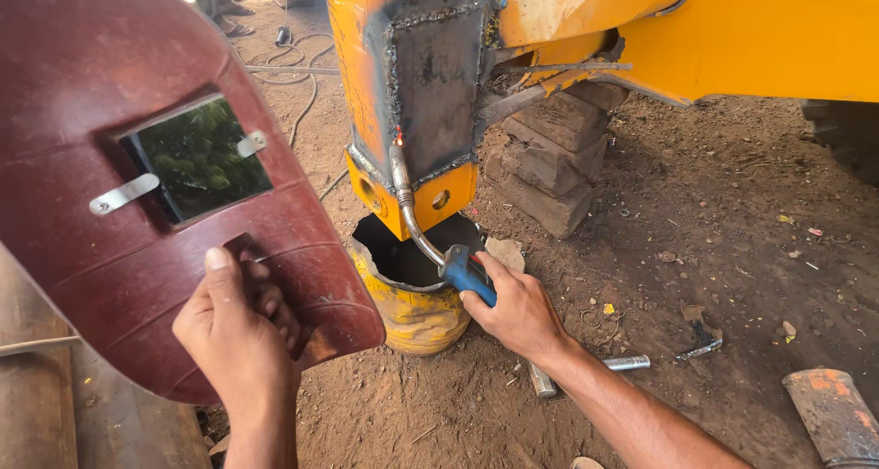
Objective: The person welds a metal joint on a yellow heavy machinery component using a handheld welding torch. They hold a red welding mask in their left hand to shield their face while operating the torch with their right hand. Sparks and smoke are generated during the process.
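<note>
My left hand (240,336), low and left of centre in the frame, has its fingers (265,299) clenched round the grip at the bottom of a dark red, curved hand-held welding shield (137,277) with a small dark viewing window (197,158) set in it. The shield fills the left of the frame and looks like stiff moulded board, light enough for one hand, I judge, but broad and awkward to swing.

My right hand (522,313), at centre, grasps the blue handle of a welding torch (467,275), fingers wrapped round it. Its bent metal neck rises to the tip (398,139), which sits against the lower left edge of a grey steel patch plate (438,84) welded onto the yellow machine arm (586,29). I judge the torch rigid and fairly light, though its trailing cable likely drags; the handle is the only sensible place to hold it, since the neck will be hot.

Below the arm stands a yellow, dented metal drum (412,313), just beside my right hand. Rough stacked wooden blocks (554,153) prop the machine at centre right. The dirt floor (732,249) to the right offers open room; on the left the shield's edge crowds close to the arm and drum, so clearance there is tight.
</note>
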